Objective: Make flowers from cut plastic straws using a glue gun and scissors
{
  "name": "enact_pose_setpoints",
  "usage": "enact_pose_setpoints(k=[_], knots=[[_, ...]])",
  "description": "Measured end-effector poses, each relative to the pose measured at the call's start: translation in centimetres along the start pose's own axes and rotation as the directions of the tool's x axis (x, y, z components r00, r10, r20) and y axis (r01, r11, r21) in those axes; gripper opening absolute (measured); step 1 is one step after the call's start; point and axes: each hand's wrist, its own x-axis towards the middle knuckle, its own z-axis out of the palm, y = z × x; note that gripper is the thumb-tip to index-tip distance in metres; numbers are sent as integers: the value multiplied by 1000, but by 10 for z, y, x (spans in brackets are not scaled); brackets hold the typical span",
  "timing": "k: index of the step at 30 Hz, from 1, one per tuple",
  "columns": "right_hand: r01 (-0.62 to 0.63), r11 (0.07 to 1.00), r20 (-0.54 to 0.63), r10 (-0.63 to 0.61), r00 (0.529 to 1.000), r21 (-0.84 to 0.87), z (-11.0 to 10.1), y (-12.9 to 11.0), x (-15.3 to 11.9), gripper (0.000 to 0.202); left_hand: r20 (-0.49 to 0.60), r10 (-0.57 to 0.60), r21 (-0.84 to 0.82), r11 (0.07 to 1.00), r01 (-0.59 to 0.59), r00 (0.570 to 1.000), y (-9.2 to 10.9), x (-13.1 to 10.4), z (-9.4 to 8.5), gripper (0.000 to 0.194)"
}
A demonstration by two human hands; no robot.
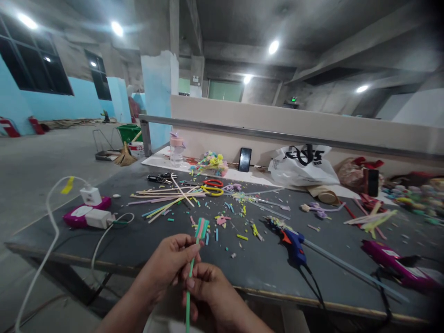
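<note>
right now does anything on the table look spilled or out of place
Mostly litter: small coloured scraps lie strewn over the dark tabletop beyond the left hand, not gathered up. The blue glue gun lies with its nozzle end among scraps, an untidy spot for a tool. Nothing looks clearly broken.

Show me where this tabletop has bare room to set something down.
The tabletop looks bare between the left magenta power strip and the left hand, and again between the right hand and the blue glue gun. It is crowded in the middle, where colored strips, scissors and cut bits lie scattered.
</note>
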Motion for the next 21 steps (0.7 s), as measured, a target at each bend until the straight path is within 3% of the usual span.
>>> enact_pose_setpoints(k=[5, 8, 10, 11, 12, 13, 14, 16, 18, 21], knots=[[-61, 995, -19, 60, 998, -83, -4, 4, -1, 30, 33, -40, -80, 996, 43, 999, -3, 3, -2, 29], [-81, 937, -151, 31, 988, -341, -13, -2, -10, 28, -33, -29, -87, 996, 26, 999, -7, 7, -8, 29], [-93, 807, -276, -89, 957, -583, -28, -19, -23, 21, -71, -26, -73, 997, 21, 997, -10, 9, -12, 30], [-125, 712, -341, -170, 925, -692, -39, -32, -32, 20, -74, -33, -68, 997, 28, 997, -11, 11, -14, 30], [-155, 559, -382, -316, 869, -815, -52, -48, -43, 19, -70, -42, -60, 997, 38, 997, -13, 12, -16, 31], [-230, 347, -384, -483, 787, -909, -67, -65, -54, 18, -64, -52, -51, 998, 48, 997, -15, 13, -17, 31], [-369, 180, -394, -638, 662, -912, -83, -82, -65, 18, -61, -60, -38, 998, 58, 996, -16, 14, -17, 32], [-506, 150, -442, -727, 526, -849, -115, -113, -84, 22, -66, -71, -8, 998, 70, 995, -19, 16, -17, 33], [-596, 160, -489, -750, 445, -787, -143, -134, -96, 25, -74, -62, 11, 998, 63, 995, -21, 17, -15, 34], [-645, 210, -576, -695, 431, -735, -170, -146, -97, 26, -73, -46, 25, 999, 48, 996, -23, 18, -12, 33]])
